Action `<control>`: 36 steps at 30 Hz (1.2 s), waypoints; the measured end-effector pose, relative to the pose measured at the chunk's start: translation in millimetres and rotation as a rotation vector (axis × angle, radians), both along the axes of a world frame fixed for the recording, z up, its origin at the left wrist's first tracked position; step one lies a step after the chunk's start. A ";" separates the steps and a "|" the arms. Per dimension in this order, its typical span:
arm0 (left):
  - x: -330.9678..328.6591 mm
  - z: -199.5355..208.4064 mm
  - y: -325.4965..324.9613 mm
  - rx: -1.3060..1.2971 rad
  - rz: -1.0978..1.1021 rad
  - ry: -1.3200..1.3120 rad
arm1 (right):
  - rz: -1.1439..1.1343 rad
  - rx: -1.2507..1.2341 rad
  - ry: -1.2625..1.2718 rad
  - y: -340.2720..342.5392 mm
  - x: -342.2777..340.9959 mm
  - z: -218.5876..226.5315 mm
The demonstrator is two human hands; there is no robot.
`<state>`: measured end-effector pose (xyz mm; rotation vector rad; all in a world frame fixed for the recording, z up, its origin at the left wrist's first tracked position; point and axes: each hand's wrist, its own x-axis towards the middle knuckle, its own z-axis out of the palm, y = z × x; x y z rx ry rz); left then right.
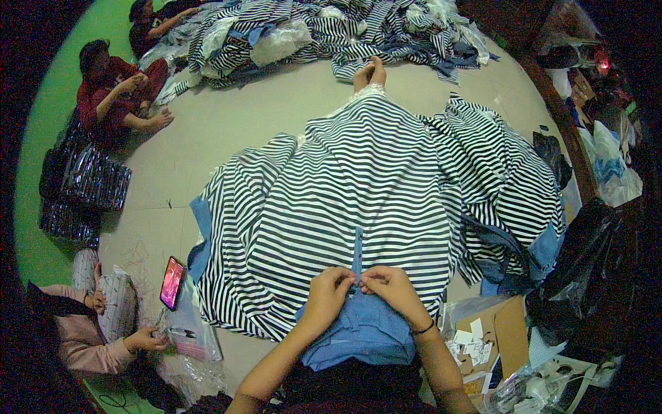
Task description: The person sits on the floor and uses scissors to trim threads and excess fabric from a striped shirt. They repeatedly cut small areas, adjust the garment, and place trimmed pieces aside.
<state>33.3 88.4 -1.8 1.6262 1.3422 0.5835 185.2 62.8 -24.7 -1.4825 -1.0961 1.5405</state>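
Note:
A black-and-white striped garment (352, 186) lies spread over my lap and legs, with my bare feet (370, 74) showing past its far edge. Its blue denim part (362, 338) is bunched close to my body, and a narrow denim placket (357, 248) runs up from it onto the stripes. My left hand (329, 293) pinches the placket from the left. Fingertips of my right hand (389, 288) pinch it from the right, almost touching the left ones. Whatever small thing may sit between the fingertips is too small to make out.
More striped garments (503, 165) lie at right; a large heap (372, 34) is at the back. A phone (172, 283) and a co-worker's hand (146, 339) are at left, with another seated person (117, 90) beyond. A cardboard box (514, 331) with white tags and black plastic (586, 262) stand right.

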 end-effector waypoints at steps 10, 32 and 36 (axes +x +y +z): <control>0.5 -13.1 5.5 -0.045 0.024 0.013 | 0.020 0.127 -0.245 2.9 -11.4 -5.4; -29.1 18.1 -4.2 0.284 -0.300 0.253 | 0.110 0.220 -0.374 -22.0 0.6 30.9; -45.6 30.9 -35.3 0.381 -0.506 0.369 | 0.403 0.385 -0.784 -57.7 10.9 52.9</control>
